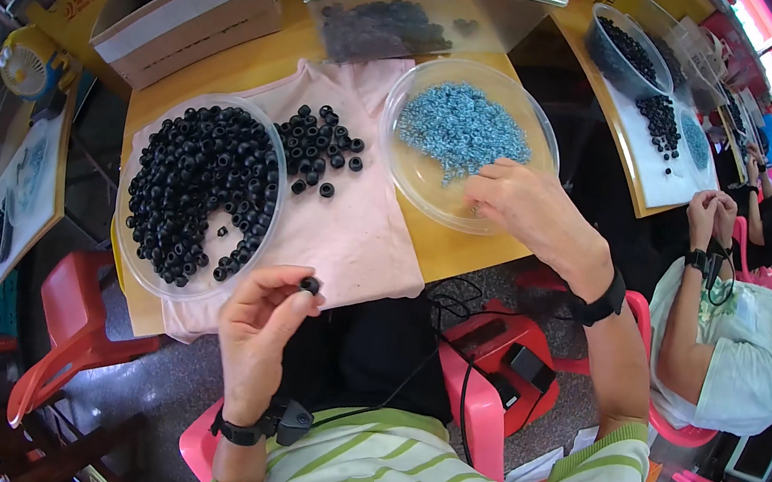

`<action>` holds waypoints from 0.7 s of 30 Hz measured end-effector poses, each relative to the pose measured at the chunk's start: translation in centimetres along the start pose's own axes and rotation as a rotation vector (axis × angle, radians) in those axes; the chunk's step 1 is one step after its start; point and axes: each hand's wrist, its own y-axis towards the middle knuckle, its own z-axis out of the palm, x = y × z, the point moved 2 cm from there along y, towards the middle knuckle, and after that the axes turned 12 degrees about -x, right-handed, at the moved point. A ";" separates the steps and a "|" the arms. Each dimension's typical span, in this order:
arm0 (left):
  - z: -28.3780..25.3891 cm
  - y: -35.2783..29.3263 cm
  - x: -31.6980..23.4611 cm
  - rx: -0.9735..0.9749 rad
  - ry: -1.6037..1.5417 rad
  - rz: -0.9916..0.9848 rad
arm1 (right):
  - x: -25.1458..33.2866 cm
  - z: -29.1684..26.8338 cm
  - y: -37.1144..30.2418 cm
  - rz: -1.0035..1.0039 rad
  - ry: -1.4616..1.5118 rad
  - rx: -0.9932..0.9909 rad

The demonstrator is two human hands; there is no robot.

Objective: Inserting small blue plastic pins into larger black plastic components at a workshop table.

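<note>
My left hand (260,327) pinches one black round hollow piece (310,285) between thumb and index finger, just in front of a round clear dish (120,228). That dish holds many like black pieces (189,181), and more of them lie loose (313,146) on a pink cloth (348,236). My right hand (531,211) is over the near right part of a second clear dish (402,190), its fingertips bent together beside a heap of small light-blue translucent pieces (460,124). Whatever those fingertips hold is too small or hidden to tell.
Behind the dishes stand a clear plastic bin (375,30) with black pieces and an open cardboard box (191,15), on a yellow table (472,252). At the right, another person (722,354) sits at a neighbouring table (652,183). A red chair (82,328) is at left.
</note>
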 end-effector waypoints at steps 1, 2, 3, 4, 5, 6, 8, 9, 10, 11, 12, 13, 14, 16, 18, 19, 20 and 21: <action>0.0 -0.2 0.3 0.010 -0.040 -0.034 | 0.1 0.1 0.4 -0.009 -0.001 0.026; 0.0 -0.4 0.5 0.018 -0.080 -0.067 | 0.1 0.3 0.6 0.005 0.016 0.009; 0.0 -0.6 0.6 0.034 -0.120 -0.083 | 0.0 0.6 0.5 0.017 0.033 -0.008; 0.1 -0.6 0.8 0.051 -0.165 -0.096 | -0.2 0.8 0.4 0.028 0.047 -0.022; 0.0 -0.6 1.0 0.068 -0.210 -0.108 | -0.2 0.9 0.4 0.024 0.078 -0.081; -0.1 -0.6 1.0 0.078 -0.247 -0.128 | -0.2 0.7 0.5 0.094 0.142 -0.065; -0.2 -0.6 1.2 0.106 -0.323 -0.175 | 0.0 -0.2 0.8 0.247 0.265 -0.027; -0.3 -0.6 1.1 0.114 -0.338 -0.185 | 0.1 -0.2 0.9 0.248 0.192 -0.031; -0.2 -0.6 1.2 0.112 -0.340 -0.188 | -0.1 -0.1 0.9 0.214 0.184 -0.032; -0.2 -0.6 1.3 0.112 -0.341 -0.192 | -0.6 0.4 1.0 0.183 0.175 -0.034; -0.2 -0.7 1.4 0.114 -0.341 -0.197 | -0.8 0.7 1.0 0.154 0.167 -0.036; -0.3 -0.7 1.5 0.108 -0.336 -0.199 | -0.8 0.7 1.1 0.158 0.167 -0.048; -0.4 -0.8 1.6 0.104 -0.330 -0.201 | -0.7 0.8 1.2 0.164 0.167 -0.061; -0.4 -0.9 1.7 0.087 -0.308 -0.208 | -0.5 0.6 1.3 0.170 0.172 -0.076; -0.3 -1.0 1.7 0.061 -0.277 -0.217 | -0.3 0.3 1.5 0.168 0.184 -0.078; -0.3 -1.0 1.8 0.049 -0.274 -0.224 | -0.2 0.4 1.5 0.139 0.166 -0.092; -0.2 -0.9 1.8 0.054 -0.268 -0.226 | -0.1 0.8 1.5 0.109 0.149 -0.106; -0.2 -0.9 1.8 0.058 -0.262 -0.229 | -0.1 1.0 1.5 0.079 0.131 -0.119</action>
